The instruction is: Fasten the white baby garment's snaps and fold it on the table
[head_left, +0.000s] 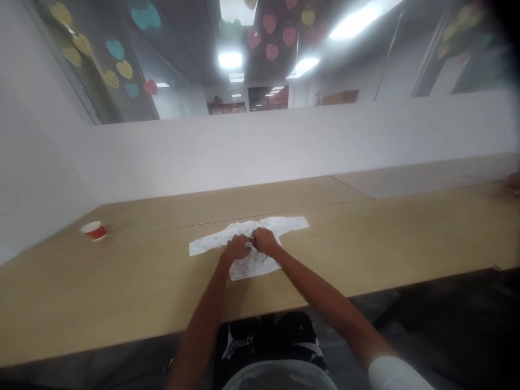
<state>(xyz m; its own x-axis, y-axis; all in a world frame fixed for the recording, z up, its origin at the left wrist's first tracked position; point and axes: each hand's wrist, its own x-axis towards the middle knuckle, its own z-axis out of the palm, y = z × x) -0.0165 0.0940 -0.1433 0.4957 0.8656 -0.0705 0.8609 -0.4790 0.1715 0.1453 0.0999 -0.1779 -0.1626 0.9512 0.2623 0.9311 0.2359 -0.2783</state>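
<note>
A small white long-sleeved shirt (254,266) with a faint print lies spread on the wooden table (154,287), its sleeves stretched out to left and right. My left hand (238,247) is on the middle of the shirt, fingers curled and closed on the cloth. Right beside it, my right hand (264,240) also has its fingers closed on the fabric near the shirt's centre. The two hands nearly touch, and the fingertips are partly hidden. Some cloth is bunched up between them.
A red and white paper cup (95,231) stands at the left of the table. Behind the table runs a white wall (211,149) below a window with heart-shaped sticky notes. At the far right edge, part of another person's hand (514,183) shows, blurred.
</note>
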